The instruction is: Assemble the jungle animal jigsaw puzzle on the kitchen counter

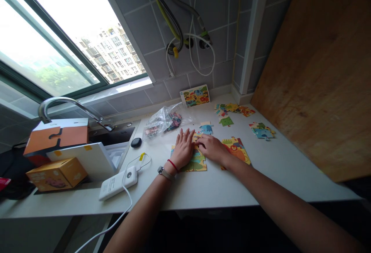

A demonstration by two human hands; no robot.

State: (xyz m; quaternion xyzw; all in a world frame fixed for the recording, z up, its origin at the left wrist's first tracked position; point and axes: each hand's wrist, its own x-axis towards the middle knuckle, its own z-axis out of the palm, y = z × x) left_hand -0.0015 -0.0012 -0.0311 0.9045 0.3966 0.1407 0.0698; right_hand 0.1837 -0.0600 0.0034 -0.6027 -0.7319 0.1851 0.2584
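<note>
A partly joined jigsaw puzzle [198, 165] with a green and yellow picture lies flat on the counter. My left hand [184, 150] rests on it, palm down with the fingers stretched out, and covers much of its left side. At the puzzle's upper edge, my right hand [211, 147] is closed, its bent fingertips on a puzzle piece [197, 136] that they partly hide. Under and beside my right wrist is a joined lion section [239, 151]. A blue elephant piece [206, 128] lies just beyond my hands.
Loose pieces lie in a pile [233, 108], with a green piece [226, 121] and blue pieces [263, 132] nearer. Behind are a plastic bag [159, 123] and picture box [196, 95]. A cabled white power bank [118, 183], black case [136, 142] and cartons [58, 174] stand left, by the sink.
</note>
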